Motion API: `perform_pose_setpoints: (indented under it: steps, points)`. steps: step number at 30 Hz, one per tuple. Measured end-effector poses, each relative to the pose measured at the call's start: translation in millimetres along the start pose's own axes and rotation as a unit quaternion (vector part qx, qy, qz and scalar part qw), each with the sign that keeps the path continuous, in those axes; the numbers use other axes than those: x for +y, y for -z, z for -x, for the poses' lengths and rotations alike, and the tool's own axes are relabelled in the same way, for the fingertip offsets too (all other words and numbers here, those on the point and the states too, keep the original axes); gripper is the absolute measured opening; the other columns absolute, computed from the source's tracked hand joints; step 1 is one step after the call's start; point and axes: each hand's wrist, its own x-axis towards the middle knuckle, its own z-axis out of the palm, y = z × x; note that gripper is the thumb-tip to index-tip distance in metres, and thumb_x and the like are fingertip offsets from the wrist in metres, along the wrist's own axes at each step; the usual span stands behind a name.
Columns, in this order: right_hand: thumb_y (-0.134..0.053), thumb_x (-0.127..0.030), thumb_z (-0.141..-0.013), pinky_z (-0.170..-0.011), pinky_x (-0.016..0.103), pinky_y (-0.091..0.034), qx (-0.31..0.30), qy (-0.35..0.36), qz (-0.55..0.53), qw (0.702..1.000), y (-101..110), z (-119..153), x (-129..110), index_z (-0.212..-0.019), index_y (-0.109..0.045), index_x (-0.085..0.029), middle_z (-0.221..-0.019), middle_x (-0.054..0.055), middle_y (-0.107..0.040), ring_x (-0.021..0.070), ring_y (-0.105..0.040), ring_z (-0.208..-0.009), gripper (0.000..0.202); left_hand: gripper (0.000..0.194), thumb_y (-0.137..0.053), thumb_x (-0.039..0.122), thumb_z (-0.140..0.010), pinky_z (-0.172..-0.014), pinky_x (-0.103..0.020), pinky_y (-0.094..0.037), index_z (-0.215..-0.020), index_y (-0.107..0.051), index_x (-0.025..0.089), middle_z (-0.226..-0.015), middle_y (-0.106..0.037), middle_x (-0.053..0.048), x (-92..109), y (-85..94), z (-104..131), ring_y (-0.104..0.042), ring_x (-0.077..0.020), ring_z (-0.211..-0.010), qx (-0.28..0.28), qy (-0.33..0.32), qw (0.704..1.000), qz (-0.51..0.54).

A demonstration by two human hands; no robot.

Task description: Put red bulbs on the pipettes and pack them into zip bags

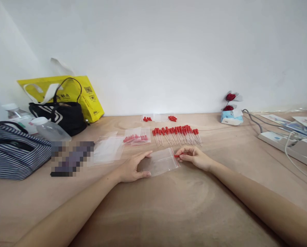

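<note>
A clear zip bag (160, 163) lies flat on the wooden table, its red-lined mouth facing right. My left hand (133, 168) rests at the bag's left end, thumb and fingers spread apart along its edges. At the mouth, my right hand (193, 157) pinches a small red rubber bulb (176, 156); whether it has a tube attached is hidden. Just beyond lie several thin clear droppers with red bulbs (178, 132) in a row. Filled zip bags (136, 135) with red bulbs sit behind my left hand, beside a stack of flat clear bags (108, 149).
More red bulbs (172, 118) lie on clear bags near the wall. To the left are a striped pouch (16, 154), bottles (49, 128), a black bag (68, 118) and a yellow bag (94, 103). A tissue pack (231, 117) and power strip (292, 145) stand right.
</note>
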Motion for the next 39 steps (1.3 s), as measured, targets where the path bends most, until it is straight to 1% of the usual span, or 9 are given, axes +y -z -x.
perform_pose_setpoints:
  steps: [7, 19, 21, 26, 28, 30, 33, 35, 39]
  points:
    - [-0.070, -0.028, -0.059, -0.049, 0.021, -0.043, 0.018, 0.005, 0.008, 1.000, -7.0, -2.4, 1.1, -0.081, -0.054, -0.017, -0.070, -0.001, -0.062, 0.0066, -0.052, -0.052, 0.029, 0.064, -0.049, 0.050, -0.077, -0.105, -0.043, -0.020, -0.132, -0.026, 0.026, -0.142, -0.022, -0.003, -3.9, 8.7, 5.8, -0.019, -0.0236, -0.129, -0.065, -0.025, 0.997, -0.014]
    - [-0.071, -0.030, -0.057, -0.047, 0.019, -0.039, 0.065, 0.059, 0.097, 0.991, -26.7, -10.2, 8.2, -0.063, -0.051, -0.016, -0.061, -0.003, -0.054, 0.0067, -0.048, -0.052, 0.026, 0.069, -0.049, 0.052, -0.077, -0.106, -0.045, -0.016, -0.134, -0.024, 0.022, -0.141, -0.025, -0.004, -4.9, 3.2, 4.2, -0.015, -0.0261, -0.130, -0.057, -0.014, 0.998, -0.022]
    - [-0.069, -0.031, -0.060, -0.047, 0.019, -0.038, 0.043, 0.060, 0.127, 0.989, -27.7, -7.7, 5.8, -0.062, -0.050, -0.016, -0.060, -0.003, -0.053, 0.0064, -0.047, -0.051, 0.024, 0.068, -0.049, 0.051, -0.077, -0.106, -0.044, -0.015, -0.134, -0.024, 0.022, -0.140, -0.026, -0.004, -5.3, 2.9, 4.0, -0.016, -0.0256, -0.130, -0.054, -0.021, 0.998, -0.021]
    - [-0.057, -0.030, -0.071, -0.049, 0.018, -0.036, -0.106, 0.053, 0.183, 0.976, -14.2, -5.9, -5.7, -0.069, -0.055, -0.016, -0.063, -0.002, -0.056, 0.0059, -0.046, -0.052, 0.015, 0.067, -0.049, 0.051, -0.077, -0.106, -0.046, -0.015, -0.133, -0.025, 0.023, -0.140, -0.028, -0.004, -6.2, 2.8, 4.5, -0.017, -0.0267, -0.129, -0.052, -0.024, 0.998, -0.016]
    - [-0.057, -0.033, -0.070, -0.047, 0.019, -0.035, -0.071, 0.040, 0.193, 0.978, -4.1, -12.9, -9.2, -0.070, -0.057, -0.015, -0.061, -0.002, -0.056, 0.0063, -0.046, -0.050, 0.018, 0.068, -0.049, 0.051, -0.077, -0.106, -0.046, -0.016, -0.133, -0.024, 0.023, -0.139, -0.028, -0.005, -6.8, 3.5, 4.6, -0.018, -0.0264, -0.129, -0.054, -0.026, 0.998, -0.018]
    - [-0.058, -0.034, -0.067, -0.049, 0.019, -0.037, 0.025, 0.039, 0.230, 0.972, 2.5, -25.7, -11.8, -0.068, -0.057, -0.015, -0.061, -0.001, -0.057, 0.0075, -0.048, -0.051, 0.020, 0.068, -0.050, 0.051, -0.076, -0.105, -0.045, -0.017, -0.133, -0.025, 0.023, -0.139, -0.029, -0.005, -7.3, 4.6, 4.4, -0.018, -0.0262, -0.129, -0.057, -0.026, 0.998, -0.019]
    - [-0.056, -0.030, -0.067, -0.055, 0.020, -0.039, 0.137, 0.011, 0.350, 0.927, -1.6, -52.8, -15.6, -0.063, -0.058, -0.015, -0.063, 0.001, -0.060, 0.0101, -0.054, -0.058, 0.016, 0.067, -0.050, 0.051, -0.076, -0.105, -0.045, -0.018, -0.133, -0.026, 0.023, -0.139, -0.029, -0.005, -7.6, 6.6, 4.2, -0.019, -0.0259, -0.129, -0.063, -0.029, 0.997, -0.017]
    - [-0.054, -0.026, -0.067, -0.061, 0.020, -0.041, 0.170, -0.042, 0.435, 0.883, -12.1, -72.6, -18.3, -0.062, -0.059, -0.016, -0.065, 0.001, -0.062, 0.0117, -0.057, -0.066, 0.013, 0.067, -0.050, 0.050, -0.077, -0.105, -0.044, -0.018, -0.133, -0.026, 0.023, -0.139, -0.029, -0.004, -7.7, 7.6, 4.4, -0.019, -0.0251, -0.129, -0.067, -0.029, 0.997, -0.016]
    - [-0.054, -0.023, -0.063, -0.061, 0.025, -0.043, 0.191, -0.101, 0.468, 0.857, -32.4, -105.2, -21.8, -0.065, -0.061, -0.013, -0.073, 0.010, -0.064, 0.0194, -0.060, -0.072, 0.012, 0.067, -0.050, 0.050, -0.076, -0.105, -0.043, -0.020, -0.132, -0.026, 0.022, -0.139, -0.028, -0.005, -7.8, 9.3, 5.8, -0.020, -0.0245, -0.129, -0.072, -0.026, 0.997, -0.018]
